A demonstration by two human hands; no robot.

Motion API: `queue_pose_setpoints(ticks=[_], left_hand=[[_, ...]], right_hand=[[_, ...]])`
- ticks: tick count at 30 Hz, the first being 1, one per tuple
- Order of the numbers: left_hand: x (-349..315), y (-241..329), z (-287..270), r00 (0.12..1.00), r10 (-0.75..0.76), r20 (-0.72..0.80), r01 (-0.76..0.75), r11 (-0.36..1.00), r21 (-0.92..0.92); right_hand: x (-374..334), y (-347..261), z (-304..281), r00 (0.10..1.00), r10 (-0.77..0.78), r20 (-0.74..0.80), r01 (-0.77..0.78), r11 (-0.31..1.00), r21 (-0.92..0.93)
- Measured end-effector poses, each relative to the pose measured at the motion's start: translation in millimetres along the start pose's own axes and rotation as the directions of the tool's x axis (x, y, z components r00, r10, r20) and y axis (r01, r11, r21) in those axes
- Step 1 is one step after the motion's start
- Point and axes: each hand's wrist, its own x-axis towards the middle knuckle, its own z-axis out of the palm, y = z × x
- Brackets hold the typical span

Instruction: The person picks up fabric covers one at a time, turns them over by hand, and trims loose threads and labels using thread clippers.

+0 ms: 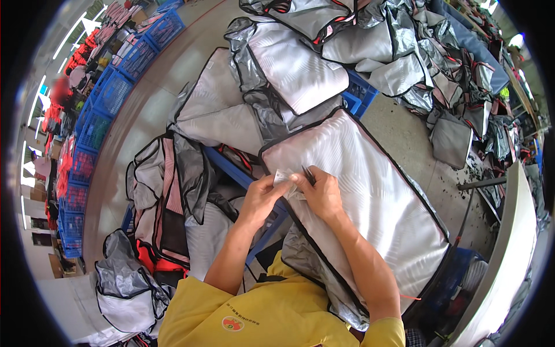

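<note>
Head camera view: both of my hands meet near the middle, above the upper left edge of a large white fabric panel [376,202] with black edging. My left hand [258,199] is nearly closed, thumb and fingers pinching a small, crinkled, see-through plastic piece [282,178]. That piece sits between my two hands, its right side at the fingertips of my right hand [321,192]. Those fingers are curled in, and they hold a small dark pointed tool [310,174] that sticks up past the knuckles; I cannot tell what kind it is, since my fingers cover most of it. The panel slants from beneath my hands down toward the lower right, beside my right forearm. Left of it shows the blue frame [230,168] of a crate, with silver-and-white fabric pieces [173,179] heaped beyond. Another white panel [298,63] lies ahead of me, and a big pile of silver bags [399,75] spreads to the upper right. Blue crates [110,92] line the floor at far left.
</note>
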Motion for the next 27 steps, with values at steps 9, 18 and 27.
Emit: queue_pose_setpoints(ticks=[9,18,27], left_hand=[[-6.1,-8.0,12.6,0.982,-0.08,-0.17,0.036,0.968,-0.25],[-9.1,-10.8,15.2,0.98,-0.113,-0.161,0.019,0.869,-0.494],[-11.3,-16.6,8.0,0.985,-0.133,-0.105,0.052,0.827,-0.56]], right_hand=[[1.0,-11.0,-39.1,0.92,0.258,0.296,-0.33,0.916,0.227],[-6.3,8.5,-22.1,0.965,0.14,0.221,-0.196,0.946,0.258],[-6.1,19.5,-14.6,0.978,0.128,0.165,-0.147,0.983,0.114]])
